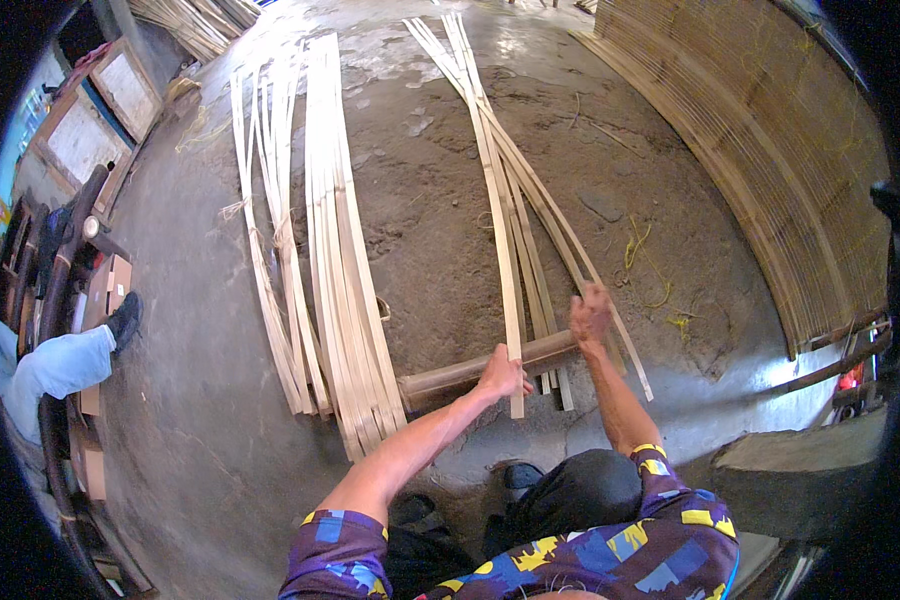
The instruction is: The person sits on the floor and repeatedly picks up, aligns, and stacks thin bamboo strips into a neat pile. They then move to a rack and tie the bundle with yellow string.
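My left hand [505,376] is closed round the near end of a long, pale bamboo strip [507,290], just in front of a thick bamboo pole [452,380] lying crosswise on the floor. Farther right, my right hand [592,314] has its fingers bent over another bamboo strip [545,205] that slants down to the right; the hand is slightly blurred. Several strips cross each other beyond my hands, and some of their near ends rest over the pole. To the left lies a wide bundle of bamboo strips [332,220], side by side, with thinner tied bundles [282,235] next to it.
A large woven bamboo panel [740,150] leans along the right side. Yellow string [635,245] lies on the worn concrete floor [190,330]. At the left, another person's leg [65,360] extends from a bamboo bench [65,250], near cardboard boxes [117,280]. More strips [195,25] are piled far left.
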Action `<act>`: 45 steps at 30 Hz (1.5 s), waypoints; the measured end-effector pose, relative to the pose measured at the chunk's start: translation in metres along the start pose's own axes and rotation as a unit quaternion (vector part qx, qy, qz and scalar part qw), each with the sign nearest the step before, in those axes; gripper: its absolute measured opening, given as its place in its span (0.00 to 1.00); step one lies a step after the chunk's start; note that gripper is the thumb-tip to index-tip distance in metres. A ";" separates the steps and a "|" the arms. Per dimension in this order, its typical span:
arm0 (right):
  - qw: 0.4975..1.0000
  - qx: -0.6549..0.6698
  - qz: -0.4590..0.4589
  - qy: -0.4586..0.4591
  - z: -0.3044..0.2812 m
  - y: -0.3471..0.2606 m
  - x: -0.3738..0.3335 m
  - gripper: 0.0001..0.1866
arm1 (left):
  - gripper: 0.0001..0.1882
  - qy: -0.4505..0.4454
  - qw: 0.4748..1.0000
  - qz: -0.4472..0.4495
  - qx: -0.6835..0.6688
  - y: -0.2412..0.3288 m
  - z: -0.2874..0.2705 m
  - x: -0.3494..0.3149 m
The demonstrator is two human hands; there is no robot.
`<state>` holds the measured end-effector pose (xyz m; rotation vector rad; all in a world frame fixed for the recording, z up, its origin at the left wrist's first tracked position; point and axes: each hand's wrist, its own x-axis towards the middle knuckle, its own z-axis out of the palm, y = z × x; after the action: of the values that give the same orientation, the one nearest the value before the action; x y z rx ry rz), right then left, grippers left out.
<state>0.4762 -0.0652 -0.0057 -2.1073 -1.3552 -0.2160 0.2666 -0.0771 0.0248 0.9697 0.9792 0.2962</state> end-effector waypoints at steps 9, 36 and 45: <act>0.937 0.260 0.098 -0.213 0.019 -0.086 -0.025 0.29 | 0.15 -0.007 0.946 0.078 0.315 0.036 -0.030 -0.009; 0.622 0.497 0.206 -0.569 0.048 -0.214 -0.015 0.23 | 0.37 0.331 0.711 0.032 0.620 -0.010 -0.163 -0.083; 0.721 0.401 0.207 -0.525 0.060 -0.250 -0.049 0.13 | 0.28 0.399 0.694 0.109 0.590 -0.010 -0.177 -0.076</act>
<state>0.2256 0.0030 0.0267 -1.6024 -1.0650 1.6787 0.0795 -0.0310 0.0246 2.2656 1.9471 0.2698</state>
